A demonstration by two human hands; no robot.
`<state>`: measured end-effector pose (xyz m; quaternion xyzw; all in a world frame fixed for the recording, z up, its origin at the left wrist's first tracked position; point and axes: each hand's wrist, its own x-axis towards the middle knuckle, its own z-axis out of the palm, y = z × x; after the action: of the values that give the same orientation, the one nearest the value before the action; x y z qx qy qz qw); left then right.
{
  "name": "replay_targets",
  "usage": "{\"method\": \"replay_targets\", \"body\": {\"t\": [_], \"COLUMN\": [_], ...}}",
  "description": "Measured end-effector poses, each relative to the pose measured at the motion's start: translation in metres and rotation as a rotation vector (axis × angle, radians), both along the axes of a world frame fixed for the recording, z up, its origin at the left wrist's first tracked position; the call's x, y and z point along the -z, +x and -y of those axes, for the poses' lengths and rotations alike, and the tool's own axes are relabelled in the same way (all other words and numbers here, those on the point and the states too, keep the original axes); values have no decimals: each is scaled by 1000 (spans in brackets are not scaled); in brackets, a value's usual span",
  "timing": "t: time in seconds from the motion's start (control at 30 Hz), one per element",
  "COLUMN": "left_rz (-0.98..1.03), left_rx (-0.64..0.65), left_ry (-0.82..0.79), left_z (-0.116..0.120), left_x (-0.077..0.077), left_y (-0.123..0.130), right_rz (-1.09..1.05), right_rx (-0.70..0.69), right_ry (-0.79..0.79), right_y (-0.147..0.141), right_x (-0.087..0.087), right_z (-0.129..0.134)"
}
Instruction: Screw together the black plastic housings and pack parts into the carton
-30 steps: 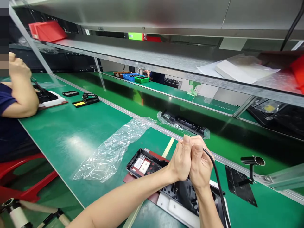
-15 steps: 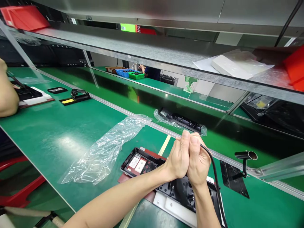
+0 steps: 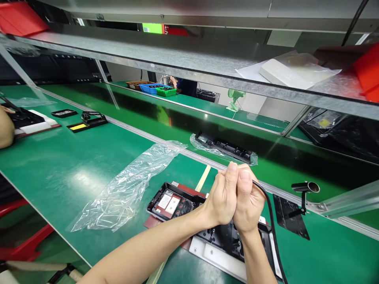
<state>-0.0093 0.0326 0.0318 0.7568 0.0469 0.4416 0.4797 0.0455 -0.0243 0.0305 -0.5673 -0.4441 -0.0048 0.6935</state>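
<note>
My left hand (image 3: 223, 197) and my right hand (image 3: 248, 199) are pressed together as fists, thumbs side by side on top. From my right hand a black cable (image 3: 270, 207) comes out and curves down past my right forearm to the bottom edge. Whatever my left fingers close on is hidden. Below the hands lies a long black plastic housing (image 3: 226, 240), open side up, partly covered by my arms. It rests on a fixture with a white block (image 3: 217, 256) and a reddish-brown base (image 3: 152, 221).
Left of the housing lies a crumpled clear plastic bag (image 3: 127, 185). Beyond the hands, a black strip part (image 3: 225, 148) sits on plastic wrap. A cylindrical holder on a bracket (image 3: 304, 187) stands at right. A metal shelf (image 3: 177, 59) spans overhead. Another person's arm (image 3: 6, 128) shows at far left.
The view has shifted slightly, so most of the bench appears further left. My hands stay clenched together over the housing, with the cable still coming from the right one.
</note>
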Motion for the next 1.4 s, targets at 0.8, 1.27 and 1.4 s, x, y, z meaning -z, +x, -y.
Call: {"method": "replay_targets", "body": {"t": [0.8,1.27,1.4], "left_rz": [141,105,9], "left_rx": [-101,-122,-77], "left_ry": [218,236,145], "left_z": [-3,-2,-1], "left_x": [0,10,11], "left_y": [1,2,2], "right_rz": [1,-3,-25], "right_rx": [-37,-38,-47], "right_ry": [38,38,44], "right_y": [2,1,1], "right_x": [3,2,2], "right_z": [0,1,1]}}
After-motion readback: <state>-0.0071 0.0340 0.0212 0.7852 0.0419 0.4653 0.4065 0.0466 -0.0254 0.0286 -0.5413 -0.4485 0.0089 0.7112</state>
